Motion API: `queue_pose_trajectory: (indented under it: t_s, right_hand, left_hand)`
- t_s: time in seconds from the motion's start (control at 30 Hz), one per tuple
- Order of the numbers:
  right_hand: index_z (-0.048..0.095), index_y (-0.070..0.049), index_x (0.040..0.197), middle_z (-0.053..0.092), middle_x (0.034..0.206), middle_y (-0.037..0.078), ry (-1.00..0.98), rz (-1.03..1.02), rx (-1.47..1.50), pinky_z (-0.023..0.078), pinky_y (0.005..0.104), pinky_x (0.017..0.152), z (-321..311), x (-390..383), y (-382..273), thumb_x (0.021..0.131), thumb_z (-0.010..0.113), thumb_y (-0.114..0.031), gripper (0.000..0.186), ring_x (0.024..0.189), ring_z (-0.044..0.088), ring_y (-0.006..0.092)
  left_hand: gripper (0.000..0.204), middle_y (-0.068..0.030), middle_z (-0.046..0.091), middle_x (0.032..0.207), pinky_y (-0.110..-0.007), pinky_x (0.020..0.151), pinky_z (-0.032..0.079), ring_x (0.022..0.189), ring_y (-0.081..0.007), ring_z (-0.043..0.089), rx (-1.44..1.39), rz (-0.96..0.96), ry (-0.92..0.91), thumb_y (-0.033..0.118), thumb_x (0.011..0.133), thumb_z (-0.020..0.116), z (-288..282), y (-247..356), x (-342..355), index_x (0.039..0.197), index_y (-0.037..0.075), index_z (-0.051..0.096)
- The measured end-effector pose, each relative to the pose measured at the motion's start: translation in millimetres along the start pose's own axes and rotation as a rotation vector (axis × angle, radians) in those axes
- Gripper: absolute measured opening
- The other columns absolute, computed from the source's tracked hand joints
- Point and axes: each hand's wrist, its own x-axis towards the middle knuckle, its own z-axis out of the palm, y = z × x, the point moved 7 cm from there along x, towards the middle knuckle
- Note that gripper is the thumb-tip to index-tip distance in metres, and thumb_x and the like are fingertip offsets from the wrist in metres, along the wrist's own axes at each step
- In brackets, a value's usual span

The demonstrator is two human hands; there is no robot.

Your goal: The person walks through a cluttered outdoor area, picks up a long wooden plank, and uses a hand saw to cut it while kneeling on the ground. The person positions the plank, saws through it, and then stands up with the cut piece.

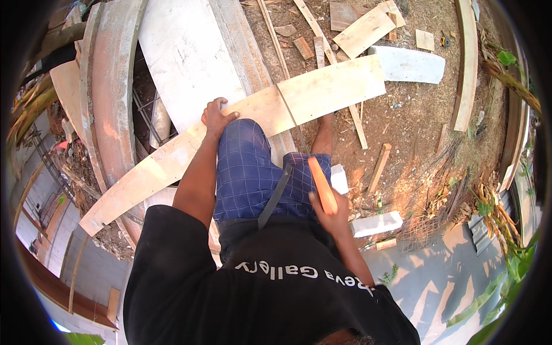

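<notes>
Plank [336, 86]: lies crosswise at knee level, passing over the white slab [187, 52], its right end out above the dirt ground [402, 115].
Cut: the handsaw [323, 184] points away from the body, its blade seen nearly edge-on across the plank's right part; the depth cannot be told.
Done and left: both sides of the blade line up as one length, so the cut looks unfinished, and parting the right-hand piece seems to remain.
Left hand [215, 119]: laid on the plank beside the bent left knee [244, 135], thumb splayed from the fingers, arm reaching forward.
Right hand [332, 208]: wrapped firmly round the handsaw's orange handle, forearm drawn back along the right side.
</notes>
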Motion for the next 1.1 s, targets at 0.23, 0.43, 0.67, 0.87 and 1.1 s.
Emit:
queue_pose_trajectory:
  t_s: [0.23,0.43,0.67,0.87,1.1]
  right_hand:
    - [0.069,0.001,0.103,0.065,0.074,0.018,0.097,-0.035,0.071,0.05,0.0367,0.058,-1.2,-2.0,-5.8,0.088,0.073,-0.015,0.022,0.063,0.066,0.0298]
    - [0.064,0.003,0.089,0.064,0.075,0.025,0.078,-0.085,0.039,0.048,0.044,0.062,35.6,118.3,-29.6,0.089,0.071,-0.026,0.03,0.069,0.063,0.0413]
    - [0.069,-0.003,0.118,0.07,0.082,0.015,0.0,0.002,0.012,0.054,0.0329,0.066,-35.6,-89.6,-14.9,0.088,0.071,-0.011,0.031,0.069,0.069,0.0237]
    - [0.064,0.003,0.09,0.064,0.074,0.024,0.129,-0.133,-0.047,0.049,0.0449,0.062,40.4,135.3,-14.3,0.088,0.071,-0.032,0.036,0.071,0.064,0.043]
    - [0.066,-0.001,0.123,0.07,0.084,0.019,-0.055,-0.001,0.038,0.053,0.0359,0.066,-40.9,-97.3,-5.6,0.087,0.072,-0.015,0.038,0.073,0.071,0.0299]
  left_hand:
    - [0.069,-0.0092,0.057,0.119,-0.045,0.103,0.032,0.118,-0.0288,0.049,0.011,0.028,0.05,0.04,0.063,0.089,-1.2,6.2,2.0,0.123,0.019,0.063]
    - [0.069,-0.0086,0.055,0.122,-0.046,0.106,0.028,0.12,-0.0284,0.046,0.016,0.048,0.032,0.04,0.064,0.089,0.2,16.9,-2.8,0.124,0.019,0.062]
    - [0.069,-0.0105,0.056,0.121,-0.044,0.104,0.032,0.118,-0.0281,0.048,-0.026,0.021,0.059,0.041,0.063,0.09,1.1,-0.6,-6.0,0.123,0.017,0.063]
    - [0.067,-0.0112,0.059,0.118,-0.043,0.098,0.041,0.112,-0.0292,0.054,0.048,0.096,0.103,0.041,0.062,0.09,-6.2,23.9,-2.5,0.12,0.017,0.065]
    - [0.07,-0.0107,0.063,0.116,-0.043,0.095,0.046,0.11,-0.0291,0.06,0.072,0.001,0.062,0.042,0.059,0.092,-7.3,7.4,3.9,0.119,0.018,0.066]
